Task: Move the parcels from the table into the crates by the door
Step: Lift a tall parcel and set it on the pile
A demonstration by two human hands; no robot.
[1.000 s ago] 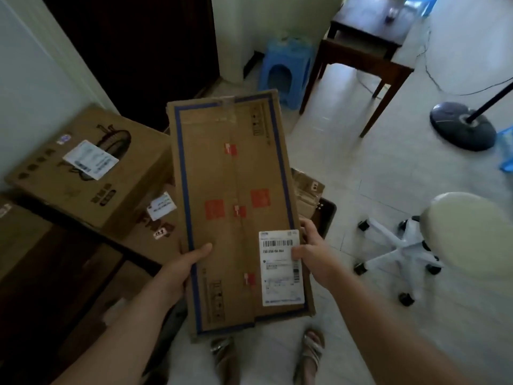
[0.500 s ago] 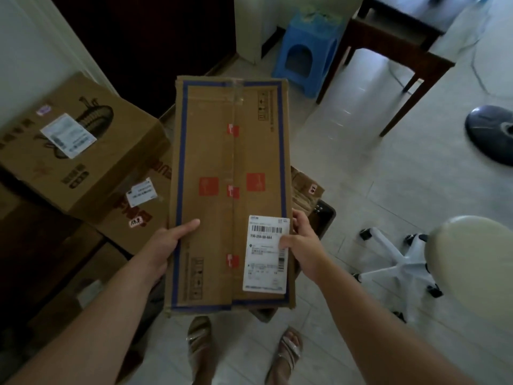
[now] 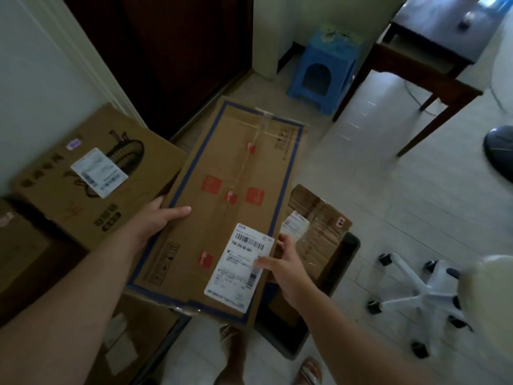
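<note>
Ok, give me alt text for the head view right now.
Both hands hold a long flat cardboard parcel with a blue border: the left hand grips its left edge, the right hand its right edge by the white label. Under its right side sits a dark crate holding smaller parcels.

two hands (image 3: 155, 220), four cardboard parcels (image 3: 222, 173), one blue stool (image 3: 323, 70), one wheeled chair (image 3: 427, 293)

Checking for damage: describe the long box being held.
The long box is flat brown cardboard with a blue border, red stickers along its taped centre seam and a white barcode label. Closed, far end angled right; the left hand grips its left edge, the right hand its right edge.
</note>
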